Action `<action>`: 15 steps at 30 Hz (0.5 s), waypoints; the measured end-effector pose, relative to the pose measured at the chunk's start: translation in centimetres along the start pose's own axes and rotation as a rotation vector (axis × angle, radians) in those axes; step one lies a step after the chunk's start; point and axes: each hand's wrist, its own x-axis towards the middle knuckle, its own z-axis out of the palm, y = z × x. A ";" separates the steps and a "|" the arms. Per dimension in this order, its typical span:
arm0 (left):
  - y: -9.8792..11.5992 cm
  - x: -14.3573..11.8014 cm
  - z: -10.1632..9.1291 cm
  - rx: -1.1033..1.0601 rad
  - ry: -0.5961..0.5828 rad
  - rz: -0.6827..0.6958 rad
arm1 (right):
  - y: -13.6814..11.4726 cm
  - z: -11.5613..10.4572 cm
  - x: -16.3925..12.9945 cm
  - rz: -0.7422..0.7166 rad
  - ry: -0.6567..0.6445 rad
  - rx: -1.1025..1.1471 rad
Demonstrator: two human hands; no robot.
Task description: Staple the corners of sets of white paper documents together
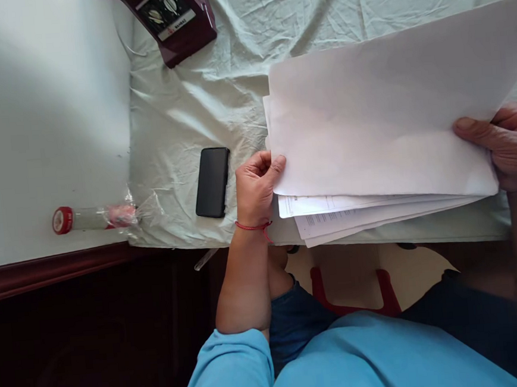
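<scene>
At the far left, a clear plastic bottle with a red cap lies on its side on the bare white tabletop, its torn wrapper touching the edge of a wrinkled pale green cloth. A dark red device with 2 dials sits at the far edge of that cloth. Nearer, a black phone lies face up on the cloth, just left of the left hand. This hand, with a red thread band at the wrist, is curled, its thumb and fingers pinching the left edge of the top white sheet and lifting it off the stack of papers below, whose printed pages fan out at the near edge of the table. At the right, the right hand grips the sheet's right near corner, fingers closed over it. A light blue sleeve covers the left forearm.
</scene>
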 end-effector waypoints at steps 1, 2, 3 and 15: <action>0.0 0.0 0.0 0.016 0.012 0.005 | -0.1 0.0 -0.1 0.007 -0.009 -0.004; 0.0 0.0 0.0 0.031 0.028 0.017 | -0.1 0.0 -0.1 0.009 -0.013 -0.007; 0.0 0.0 0.0 0.044 0.042 0.030 | -0.2 0.0 -0.2 0.010 -0.015 -0.008; -1.1 0.3 -0.3 0.049 0.035 -0.006 | -0.1 0.1 -0.2 -0.038 0.037 0.001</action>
